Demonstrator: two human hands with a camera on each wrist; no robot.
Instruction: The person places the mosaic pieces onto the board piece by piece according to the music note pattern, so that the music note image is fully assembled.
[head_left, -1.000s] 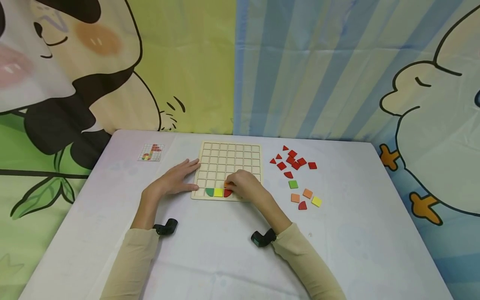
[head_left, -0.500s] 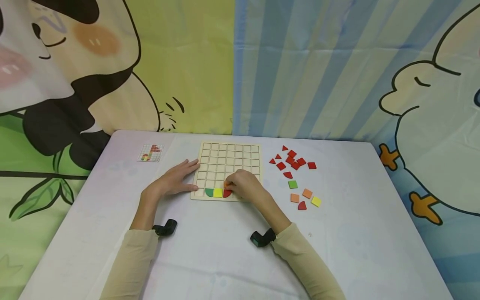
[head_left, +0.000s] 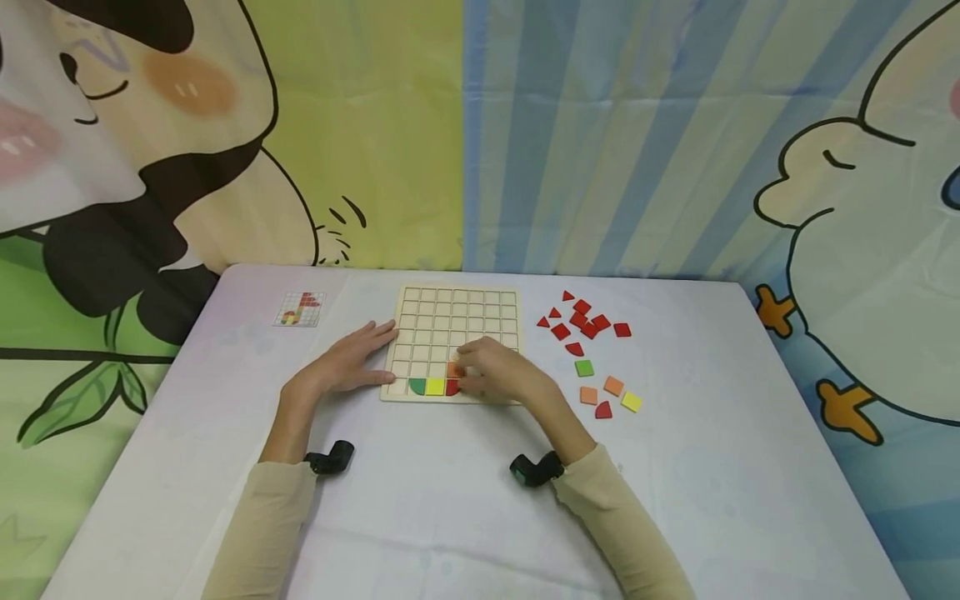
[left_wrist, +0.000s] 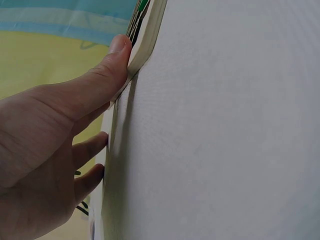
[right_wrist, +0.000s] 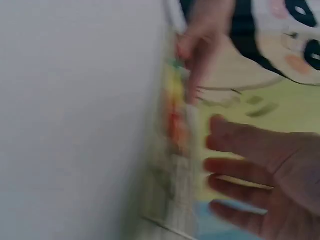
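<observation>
A wooden grid board (head_left: 429, 322) lies flat on the table. Along its near row sit a green quarter-round tile (head_left: 417, 387), a yellow square tile (head_left: 435, 387) and a red quarter-round tile (head_left: 452, 388). Directly behind the red one is an orange square tile (head_left: 452, 367). My left hand (head_left: 351, 358) rests against the board's left edge, fingers spread; in the left wrist view its thumb (left_wrist: 118, 50) touches the rim. Over the board's near right part is my right hand (head_left: 498, 369), beside the orange tile and holding nothing; the blurred right wrist view shows its fingers (right_wrist: 242, 192) spread.
Right of the board lie several red squares (head_left: 588, 321) and triangles, with a green square (head_left: 584, 368), orange squares (head_left: 588, 396), a yellow square (head_left: 631, 402) and red quarter-rounds (head_left: 603, 410). A small pattern card (head_left: 299, 309) lies at the back left.
My right hand has let go of the orange tile and shifted slightly right, fingers loosening. The tile now lies uncovered on the grid. My left hand has stayed at the board's edge.
</observation>
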